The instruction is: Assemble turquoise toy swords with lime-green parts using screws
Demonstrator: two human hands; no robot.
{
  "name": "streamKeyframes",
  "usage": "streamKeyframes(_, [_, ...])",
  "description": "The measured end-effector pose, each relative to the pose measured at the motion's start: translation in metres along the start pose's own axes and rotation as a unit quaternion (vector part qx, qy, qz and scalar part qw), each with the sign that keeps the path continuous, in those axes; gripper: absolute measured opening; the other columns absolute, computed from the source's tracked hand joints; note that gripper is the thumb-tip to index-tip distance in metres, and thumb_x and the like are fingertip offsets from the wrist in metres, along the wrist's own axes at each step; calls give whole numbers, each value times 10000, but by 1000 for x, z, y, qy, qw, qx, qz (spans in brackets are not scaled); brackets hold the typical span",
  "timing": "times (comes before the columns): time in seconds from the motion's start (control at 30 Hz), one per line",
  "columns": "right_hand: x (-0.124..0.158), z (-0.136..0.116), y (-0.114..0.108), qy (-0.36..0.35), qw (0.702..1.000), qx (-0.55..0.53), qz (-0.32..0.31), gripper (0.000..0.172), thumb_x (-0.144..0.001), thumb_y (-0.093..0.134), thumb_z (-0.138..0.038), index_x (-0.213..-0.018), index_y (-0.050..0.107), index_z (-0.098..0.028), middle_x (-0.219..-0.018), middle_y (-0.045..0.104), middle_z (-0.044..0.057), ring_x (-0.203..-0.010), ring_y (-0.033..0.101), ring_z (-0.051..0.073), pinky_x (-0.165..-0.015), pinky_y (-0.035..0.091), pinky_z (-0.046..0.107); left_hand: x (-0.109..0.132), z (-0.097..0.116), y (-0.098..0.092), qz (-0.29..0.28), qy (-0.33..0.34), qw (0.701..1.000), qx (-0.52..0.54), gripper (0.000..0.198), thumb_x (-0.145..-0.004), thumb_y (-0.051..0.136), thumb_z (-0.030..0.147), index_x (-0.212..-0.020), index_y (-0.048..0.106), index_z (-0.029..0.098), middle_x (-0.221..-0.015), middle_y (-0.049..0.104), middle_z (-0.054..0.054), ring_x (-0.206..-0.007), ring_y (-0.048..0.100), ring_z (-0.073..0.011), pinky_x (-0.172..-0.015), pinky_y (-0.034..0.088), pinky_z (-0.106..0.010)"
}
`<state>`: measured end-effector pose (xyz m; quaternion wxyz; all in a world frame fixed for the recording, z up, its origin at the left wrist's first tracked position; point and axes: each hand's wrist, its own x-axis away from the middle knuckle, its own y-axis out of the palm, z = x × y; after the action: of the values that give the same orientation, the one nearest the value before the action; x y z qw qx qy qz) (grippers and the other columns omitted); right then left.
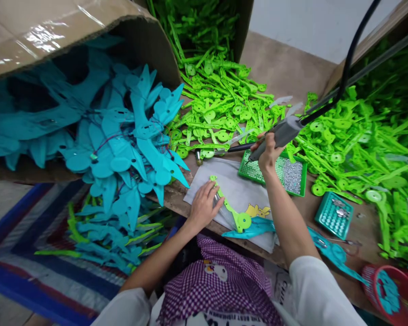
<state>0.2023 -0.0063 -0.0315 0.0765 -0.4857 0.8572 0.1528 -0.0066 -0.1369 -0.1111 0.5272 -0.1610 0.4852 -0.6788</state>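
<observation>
My left hand rests on a pale cloth, its fingers and thumb closed over a long lime-green plastic part with a round end. Something shiny shows beside its fingers. My right hand grips a grey electric screwdriver with a black cable at its back. The screwdriver's front end points down over a green tray, which holds a heap of small silver screws. Whether the tip touches anything, I cannot tell. A turquoise plastic part lies just below the lime-green one.
Piles of lime-green parts cover the back and right of the bench. At left, turquoise parts spill from a cardboard box. A teal tray with small metal pieces and a red basket stand at right.
</observation>
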Motion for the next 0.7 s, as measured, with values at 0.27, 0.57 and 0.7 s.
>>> streamKeyframes(0.27, [-1,3,-1,6,1000,1,-3,405,-738,548,-611,-722,543,-207,-495,471,-77,-379,514,89,-384,435,237,-1,1,-1,-1,-5,1000,7,362,-902,524,345,-1222,498,177,-1304,537,-142,-1277,460,-279,-1042,425,-458])
streamKeyframes(0.57, [15,-42,-4,-2,1000,-19,-4,580,-741,341,-790,-732,489,-229,-471,416,-77,-376,512,103,-393,441,250,-1,2,0,-5,-4,1000,7,364,-908,505,355,-1228,515,181,-1312,532,-139,-1285,448,-283,-1051,411,-463])
streamKeyframes(0.7, [50,-42,31,14,993,-62,-97,557,-704,447,-767,-709,538,-218,-500,478,-49,-424,548,118,-428,467,262,-3,6,-3,-20,-12,1000,-11,355,-913,492,364,-1201,538,163,-1297,544,-141,-1267,462,-287,-1037,419,-456])
